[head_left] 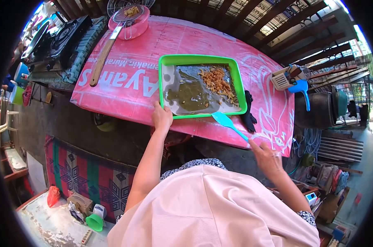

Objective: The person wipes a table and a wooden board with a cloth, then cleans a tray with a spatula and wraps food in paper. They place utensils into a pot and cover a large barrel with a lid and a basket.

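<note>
A green tray point(237, 78) lies on the pink-covered table in front of me, its bottom lined with oil-soaked paper. Golden-brown fried bits point(217, 83), possibly fried shallots, are heaped toward its right side. At the tray's near left corner my left hand point(162, 116) grips the rim, fingers on the outside. My right hand point(267, 159) is closed around the handle of a turquoise spatula point(223, 120), whose blade rests by the tray's near edge. A black cloth point(248, 113) lies against the tray's right side.
Back left on the table point(124, 78) stands a pink bowl point(139, 27) with a wire strainer point(126, 14) across it, its wooden handle pointing toward me. A black stove point(63, 39) is farther left. At the right edge sit a utensil basket point(280, 79) and a blue dipper point(300, 87).
</note>
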Demonstrator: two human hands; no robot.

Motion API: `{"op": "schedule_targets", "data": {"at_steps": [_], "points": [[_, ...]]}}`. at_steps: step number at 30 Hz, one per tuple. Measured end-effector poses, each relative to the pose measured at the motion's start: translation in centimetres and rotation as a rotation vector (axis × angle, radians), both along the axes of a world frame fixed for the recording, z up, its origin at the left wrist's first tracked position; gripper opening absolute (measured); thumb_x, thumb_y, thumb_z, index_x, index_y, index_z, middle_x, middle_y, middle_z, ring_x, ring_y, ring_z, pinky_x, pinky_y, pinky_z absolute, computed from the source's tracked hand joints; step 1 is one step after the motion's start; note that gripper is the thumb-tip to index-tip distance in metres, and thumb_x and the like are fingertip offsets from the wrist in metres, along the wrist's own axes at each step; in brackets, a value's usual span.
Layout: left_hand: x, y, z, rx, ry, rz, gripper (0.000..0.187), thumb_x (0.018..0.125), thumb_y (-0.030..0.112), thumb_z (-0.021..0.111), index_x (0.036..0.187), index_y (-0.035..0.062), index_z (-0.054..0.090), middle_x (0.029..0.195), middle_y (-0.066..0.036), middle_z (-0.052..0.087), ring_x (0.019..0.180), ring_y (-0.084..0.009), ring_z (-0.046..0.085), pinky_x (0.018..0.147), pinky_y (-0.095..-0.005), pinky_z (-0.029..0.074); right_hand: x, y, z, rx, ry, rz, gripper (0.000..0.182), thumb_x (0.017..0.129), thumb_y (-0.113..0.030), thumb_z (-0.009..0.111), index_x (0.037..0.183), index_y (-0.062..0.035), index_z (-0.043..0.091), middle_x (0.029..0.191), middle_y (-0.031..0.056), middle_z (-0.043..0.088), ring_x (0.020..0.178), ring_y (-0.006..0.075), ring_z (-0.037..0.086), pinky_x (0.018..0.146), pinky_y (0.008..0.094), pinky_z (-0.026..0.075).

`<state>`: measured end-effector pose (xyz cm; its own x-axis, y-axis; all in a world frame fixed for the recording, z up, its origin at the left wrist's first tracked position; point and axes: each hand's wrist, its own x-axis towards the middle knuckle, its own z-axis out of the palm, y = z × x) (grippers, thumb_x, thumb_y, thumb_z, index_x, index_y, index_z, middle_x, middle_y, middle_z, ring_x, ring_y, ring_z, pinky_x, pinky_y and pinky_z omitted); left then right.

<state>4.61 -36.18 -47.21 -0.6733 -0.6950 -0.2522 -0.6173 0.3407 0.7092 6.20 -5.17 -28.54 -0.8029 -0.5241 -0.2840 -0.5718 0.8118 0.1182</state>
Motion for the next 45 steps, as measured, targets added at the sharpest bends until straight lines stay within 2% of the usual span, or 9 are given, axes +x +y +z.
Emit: {"op": "schedule_targets", "data": {"at_steps": [7,13,20,23,31,36,40,42,45], "points": [[0.4,-0.2,-0.3,0.045,0.010,-0.015,0.034,0.077,0.015,0.046,0.106,0.0013,0.038,0.086,-0.027,0.056,0.081,-0.0435,0.053,0.072,-0.0489,0.041,-0.9,0.3,0.5,-0.464,-0.080,-0.416,0.024,0.084,-0.020,0.047,0.103,-0.0121,0.059,0.061,0.0113,0.055,0.056,0.0264,0.056,0.051,0.0381,0.039],[1.0,0.2,0.3,0.082,0.001,-0.022,0.034,0.078,0.016,0.048,0.107,0.0012,0.039,0.088,-0.026,0.056,0.085,-0.0419,0.053,0.075,-0.0474,0.040,-1.2,3.4,-10.0,-0.792,-0.367,-0.881,0.025,0.085,-0.022,0.047,0.101,-0.0061,0.058,0.056,0.0098,0.052,0.054,0.0154,0.052,0.051,0.0298,0.038],[1.2,0.0,-0.2,0.138,0.081,0.001,0.035,0.078,0.016,0.049,0.109,0.0012,0.039,0.094,-0.022,0.057,0.088,-0.0392,0.053,0.076,-0.0449,0.040,0.6,4.4,-3.5,-0.518,-0.215,-0.787,0.025,0.085,-0.020,0.047,0.105,-0.0074,0.055,0.060,0.0119,0.055,0.054,0.0189,0.054,0.053,0.0315,0.040],[1.3,0.1,-0.4,0.124,0.073,0.012,0.035,0.078,0.015,0.049,0.109,0.0016,0.038,0.095,-0.021,0.057,0.089,-0.0385,0.053,0.077,-0.0443,0.040,-1.1,3.5,-5.7,-0.618,0.131,-0.418,0.028,0.080,-0.009,0.050,0.108,-0.0114,0.054,0.076,0.0124,0.058,0.069,0.0271,0.057,0.059,0.0358,0.043],[0.9,0.6,-0.6,0.074,0.090,0.041,0.037,0.078,0.016,0.048,0.111,0.0041,0.036,0.092,-0.025,0.056,0.086,-0.0422,0.053,0.075,-0.0469,0.040,-1.0,3.8,-2.5,-0.293,0.076,-0.167,0.035,0.076,-0.004,0.049,0.110,-0.0123,0.052,0.074,0.0116,0.054,0.068,0.0307,0.054,0.060,0.0379,0.043],[0.5,0.0,0.2,0.170,0.086,0.094,0.041,0.075,0.015,0.053,0.111,0.0060,0.034,0.096,-0.026,0.052,0.091,-0.0412,0.050,0.078,-0.0455,0.039,-4.2,4.1,-1.8,-0.613,-0.137,-0.550,0.028,0.082,-0.008,0.049,0.110,-0.0112,0.051,0.068,0.0097,0.053,0.055,0.0185,0.050,0.053,0.0297,0.039],[1.0,-0.8,3.1,-0.232,0.280,-0.013,0.042,0.070,0.016,0.062,0.106,0.0078,0.042,0.105,-0.017,0.043,0.101,-0.0309,0.039,0.087,-0.0409,0.034,-8.4,1.9,-5.4,-1.004,-0.338,-0.622,0.028,0.087,-0.013,0.046,0.113,-0.0057,0.049,0.064,-0.0042,0.043,0.056,0.0037,0.036,0.051,0.0190,0.031],[1.4,-1.9,4.6,-0.211,0.270,-0.540,0.041,0.069,0.016,0.063,0.107,0.0096,0.048,0.105,-0.014,0.044,0.098,-0.0312,0.041,0.086,-0.0377,0.036,-10.9,0.0,-6.8,-1.162,-0.470,-0.628,0.026,0.087,-0.011,0.045,0.112,-0.0054,0.050,0.069,-0.0042,0.044,0.062,0.0031,0.039,0.054,0.0182,0.033],[1.7,-2.8,4.5,-0.184,0.119,-0.719,0.033,0.069,0.016,0.063,0.101,0.0137,0.056,0.105,-0.010,0.046,0.096,-0.0301,0.043,0.085,-0.0366,0.037,-14.4,-4.8,-8.3,-1.147,-0.408,-0.474,0.030,0.087,-0.011,0.045,0.116,-0.0059,0.047,0.072,-0.0026,0.045,0.064,0.0053,0.040,0.058,0.0192,0.035]]}}
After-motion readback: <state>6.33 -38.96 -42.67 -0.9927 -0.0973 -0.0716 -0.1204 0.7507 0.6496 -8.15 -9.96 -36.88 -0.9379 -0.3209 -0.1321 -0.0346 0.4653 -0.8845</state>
